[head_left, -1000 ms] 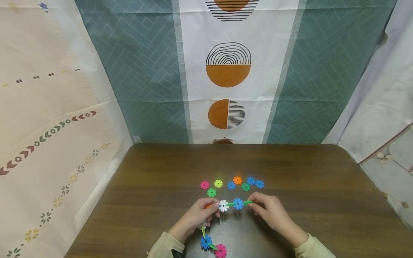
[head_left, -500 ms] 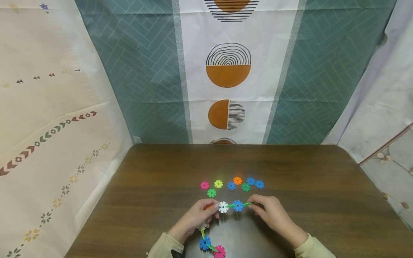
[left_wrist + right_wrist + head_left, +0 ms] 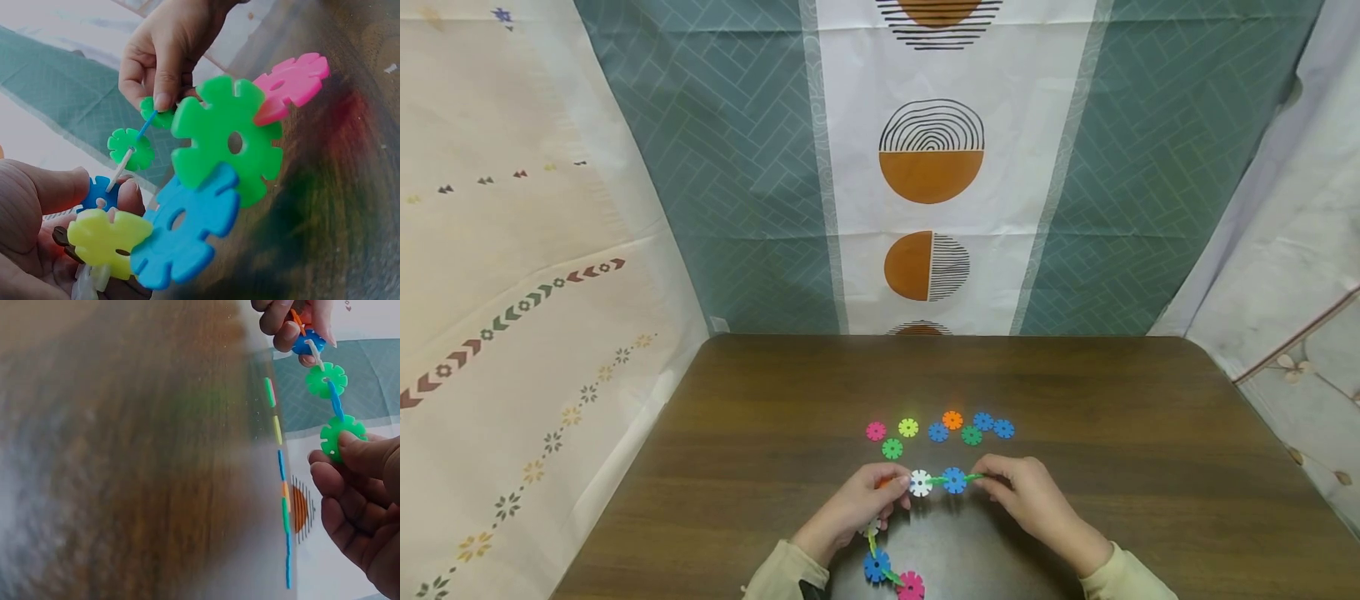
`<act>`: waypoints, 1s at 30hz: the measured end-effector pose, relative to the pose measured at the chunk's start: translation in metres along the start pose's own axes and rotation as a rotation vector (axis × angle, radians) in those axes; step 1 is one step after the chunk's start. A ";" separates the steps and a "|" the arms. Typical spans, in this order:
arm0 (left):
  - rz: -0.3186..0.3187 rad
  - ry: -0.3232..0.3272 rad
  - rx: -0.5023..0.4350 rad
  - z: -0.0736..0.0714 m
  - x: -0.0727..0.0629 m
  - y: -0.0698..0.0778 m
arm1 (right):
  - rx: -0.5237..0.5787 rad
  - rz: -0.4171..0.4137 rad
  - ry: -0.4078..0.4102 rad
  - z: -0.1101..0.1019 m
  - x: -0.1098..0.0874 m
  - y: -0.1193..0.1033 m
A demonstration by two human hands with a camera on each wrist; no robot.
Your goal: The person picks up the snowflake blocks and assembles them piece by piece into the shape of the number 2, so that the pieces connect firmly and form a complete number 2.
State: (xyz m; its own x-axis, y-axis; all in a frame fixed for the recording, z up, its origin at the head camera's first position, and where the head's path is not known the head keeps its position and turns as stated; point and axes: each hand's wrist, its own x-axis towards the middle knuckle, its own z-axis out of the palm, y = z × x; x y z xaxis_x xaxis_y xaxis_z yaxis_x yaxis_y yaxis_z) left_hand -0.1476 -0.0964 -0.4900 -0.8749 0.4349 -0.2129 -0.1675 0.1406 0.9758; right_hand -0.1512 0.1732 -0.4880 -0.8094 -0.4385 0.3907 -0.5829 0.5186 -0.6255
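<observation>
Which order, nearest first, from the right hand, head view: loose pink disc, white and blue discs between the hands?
1. Blue disc: just left of the right hand.
2. White disc: farther left, by the left hand.
3. Loose pink disc: farthest left, lying further back.

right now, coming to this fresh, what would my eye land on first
Probably the bright chain of notched discs, held by the left grip and the right grip over the near part of the brown table. Next come the loose discs lying just beyond the chain. Behind the table, a white cloth strip with orange and black shapes draws the eye too.
</observation>
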 end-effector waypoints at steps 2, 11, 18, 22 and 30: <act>-0.004 0.004 0.001 0.001 0.000 0.001 | -0.005 -0.021 0.021 0.001 0.000 0.000; -0.008 0.023 -0.017 0.001 0.001 0.001 | -0.047 -0.094 0.070 0.006 0.002 0.002; 0.021 0.035 -0.005 0.001 0.004 0.001 | -0.105 -0.116 0.087 0.011 0.002 0.003; -0.008 0.027 -0.001 -0.001 0.003 0.001 | -0.075 -0.091 0.057 0.011 0.002 0.002; 0.002 0.035 0.069 -0.003 0.000 0.003 | -0.034 0.013 -0.018 0.009 0.003 -0.001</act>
State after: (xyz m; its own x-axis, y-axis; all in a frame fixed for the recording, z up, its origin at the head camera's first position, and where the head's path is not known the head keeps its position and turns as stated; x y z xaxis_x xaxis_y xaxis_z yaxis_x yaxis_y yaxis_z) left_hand -0.1492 -0.0988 -0.4868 -0.8909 0.4039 -0.2076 -0.1350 0.2009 0.9703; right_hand -0.1519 0.1643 -0.4923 -0.8156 -0.4444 0.3704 -0.5747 0.5487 -0.6072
